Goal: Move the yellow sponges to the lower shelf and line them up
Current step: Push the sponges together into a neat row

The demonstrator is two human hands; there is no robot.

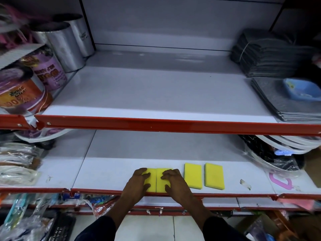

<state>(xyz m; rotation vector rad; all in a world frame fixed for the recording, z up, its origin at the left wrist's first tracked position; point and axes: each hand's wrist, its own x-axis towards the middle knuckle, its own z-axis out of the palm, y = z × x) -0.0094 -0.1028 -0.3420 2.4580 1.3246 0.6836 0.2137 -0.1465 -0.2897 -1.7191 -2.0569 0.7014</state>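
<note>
Several yellow sponges lie flat in a row near the front edge of the lower shelf (107, 174). The two left sponges touch side by side: my left hand (139, 181) rests on the left one (152, 180), and my right hand (173, 181) rests on its neighbour (160, 181), fingers and thumbs around their edges. To the right, apart from my hands, lie a third sponge (192, 175) and a fourth sponge (214, 176), each with a dark underside, a small gap between them. No sponge is on the upper shelf (156, 94).
Foil rolls (64, 46) and purple tape rolls (48, 70) crowd the upper shelf's left. Grey cloths (267, 53) and a blue tray (302, 91) sit on its right. Bagged goods (19, 164) flank the lower shelf's left, wrapped plates (274, 157) its right. Red rails (173, 125) edge both shelves.
</note>
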